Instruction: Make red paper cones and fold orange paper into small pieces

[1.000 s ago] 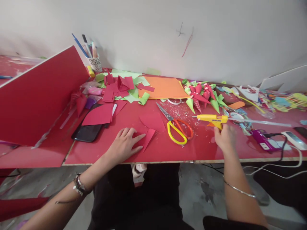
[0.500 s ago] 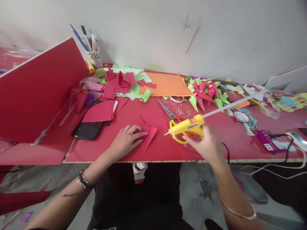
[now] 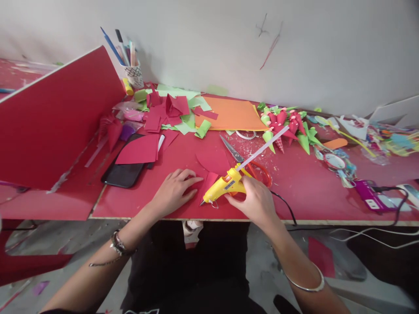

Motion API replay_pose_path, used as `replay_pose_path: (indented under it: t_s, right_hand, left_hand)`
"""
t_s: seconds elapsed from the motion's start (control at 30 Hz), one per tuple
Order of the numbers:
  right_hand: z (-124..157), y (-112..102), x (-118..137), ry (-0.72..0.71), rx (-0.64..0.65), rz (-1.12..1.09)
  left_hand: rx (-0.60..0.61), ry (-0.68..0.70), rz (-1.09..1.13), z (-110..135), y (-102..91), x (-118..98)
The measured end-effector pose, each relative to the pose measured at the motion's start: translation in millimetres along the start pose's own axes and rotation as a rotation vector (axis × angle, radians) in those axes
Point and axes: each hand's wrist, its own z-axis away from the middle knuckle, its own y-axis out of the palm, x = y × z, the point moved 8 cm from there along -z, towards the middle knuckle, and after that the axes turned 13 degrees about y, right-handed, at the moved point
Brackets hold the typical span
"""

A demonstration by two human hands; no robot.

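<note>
My right hand [image 3: 257, 201] is wrapped round the handle of a yellow glue gun [image 3: 224, 185], with a long clear glue stick [image 3: 263, 149] out of its back. The gun's nozzle points down at the lower end of a small folded red paper piece [image 3: 208, 183], partly hidden by the gun. My left hand [image 3: 178, 190] lies on the table with fingers stretched out and apart, its fingertips at the left edge of that piece. Just behind is a curved red paper cutout [image 3: 213, 159]. Scissors with orange handles [image 3: 262, 172] lie beyond the gun, partly covered by it.
A black phone [image 3: 122, 174] carries another red cutout [image 3: 139, 150] at left, beside a standing red board [image 3: 59, 126]. Paper scraps [image 3: 163, 113], orange sheets [image 3: 232, 114] and red and green paper cones [image 3: 283, 124] line the back. A purple power adapter [image 3: 369, 197] sits right; the gun's black cord [image 3: 286, 205] crosses the front edge.
My right hand has brought the glue gun left and down, tilting it so its nozzle meets the folded red paper. My left hand stays nearly in place.
</note>
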Motion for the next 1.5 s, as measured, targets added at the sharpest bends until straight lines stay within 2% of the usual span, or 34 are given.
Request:
replay_pose_path:
  t_s: [0.6,1.5]
  right_hand:
    - [-2.2,3.1,2.9,-0.09,0.038,0.033]
    - [-15.5,0.6,-24.5,-0.02,-0.025,0.176]
  left_hand:
    - [-0.011,0.01,0.002,0.1,0.1,-0.3]
    - [-0.013,0.012,-0.023,1.2,-0.9,-1.2]
